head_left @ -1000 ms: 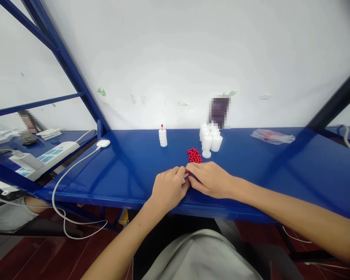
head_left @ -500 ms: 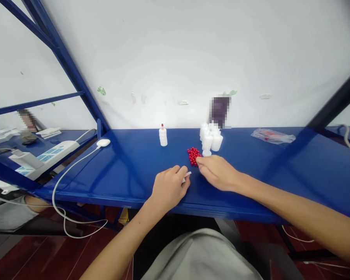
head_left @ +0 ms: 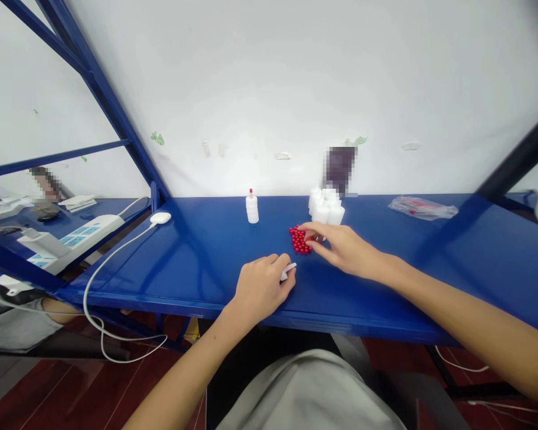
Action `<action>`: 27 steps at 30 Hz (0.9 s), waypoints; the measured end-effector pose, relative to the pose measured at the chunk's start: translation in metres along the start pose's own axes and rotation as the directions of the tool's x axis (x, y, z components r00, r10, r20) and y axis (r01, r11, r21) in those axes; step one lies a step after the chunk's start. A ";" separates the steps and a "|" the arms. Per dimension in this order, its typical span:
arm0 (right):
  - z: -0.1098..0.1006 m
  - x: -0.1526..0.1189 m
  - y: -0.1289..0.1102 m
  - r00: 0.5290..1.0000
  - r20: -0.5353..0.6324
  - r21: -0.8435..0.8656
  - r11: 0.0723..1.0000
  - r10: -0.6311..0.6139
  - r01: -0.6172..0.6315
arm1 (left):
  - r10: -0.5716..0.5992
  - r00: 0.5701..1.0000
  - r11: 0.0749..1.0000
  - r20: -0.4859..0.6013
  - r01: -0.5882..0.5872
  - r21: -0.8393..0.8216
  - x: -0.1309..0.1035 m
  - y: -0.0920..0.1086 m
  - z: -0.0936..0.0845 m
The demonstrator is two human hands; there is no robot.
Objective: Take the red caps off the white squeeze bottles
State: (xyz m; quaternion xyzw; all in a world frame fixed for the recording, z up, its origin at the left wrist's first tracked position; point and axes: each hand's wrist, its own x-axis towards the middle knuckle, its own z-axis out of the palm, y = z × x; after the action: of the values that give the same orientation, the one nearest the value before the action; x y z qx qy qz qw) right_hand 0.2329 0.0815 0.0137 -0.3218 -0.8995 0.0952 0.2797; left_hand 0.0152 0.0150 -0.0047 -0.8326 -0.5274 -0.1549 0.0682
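My left hand is closed around a small white plastic piece, one end of which sticks out past the fingers. My right hand reaches over the right side of a cluster of small red caps on the blue table. Its thumb and forefinger are apart, with red pieces near their tips. Behind that hand stands a group of white plastic bottles. Farther left, a white squeeze bottle with a red tip stands upright on its own.
A clear plastic bag with red contents lies at the back right of the blue table. On the left are a white charger with its cable and a power strip. Another person's arm shows at lower left.
My right hand has lifted and its fingers have spread over the red caps, from a pinch at their right edge. My left hand still holds the white piece in nearly the same place.
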 end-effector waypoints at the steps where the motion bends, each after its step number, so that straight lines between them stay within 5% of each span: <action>1: 0.002 0.000 0.000 1.000 0.005 0.016 1.000 0.026 -0.026 | -0.004 1.000 1.000 0.002 0.004 -0.003 0.000 0.000 0.000; 10: 0.017 0.004 0.005 0.986 0.045 -0.138 0.977 -0.159 0.164 | -0.010 1.000 1.000 0.000 0.010 -0.004 0.000 0.000 0.002; 18: 0.017 0.006 0.007 0.991 0.032 -0.144 0.980 -0.134 0.137 | -0.016 1.000 1.000 0.006 0.016 -0.002 0.000 0.001 0.001; 27: 0.015 -0.001 -0.030 0.992 0.117 0.068 0.997 -0.045 0.037 | 0.000 1.000 1.000 0.002 0.000 -0.029 0.000 -0.001 0.001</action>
State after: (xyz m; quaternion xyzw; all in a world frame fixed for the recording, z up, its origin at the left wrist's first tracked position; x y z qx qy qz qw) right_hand 0.2098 0.0578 0.0116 -0.2876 -0.9173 0.1379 0.2383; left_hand 0.0144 0.0159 -0.0053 -0.8336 -0.5253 -0.1616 0.0554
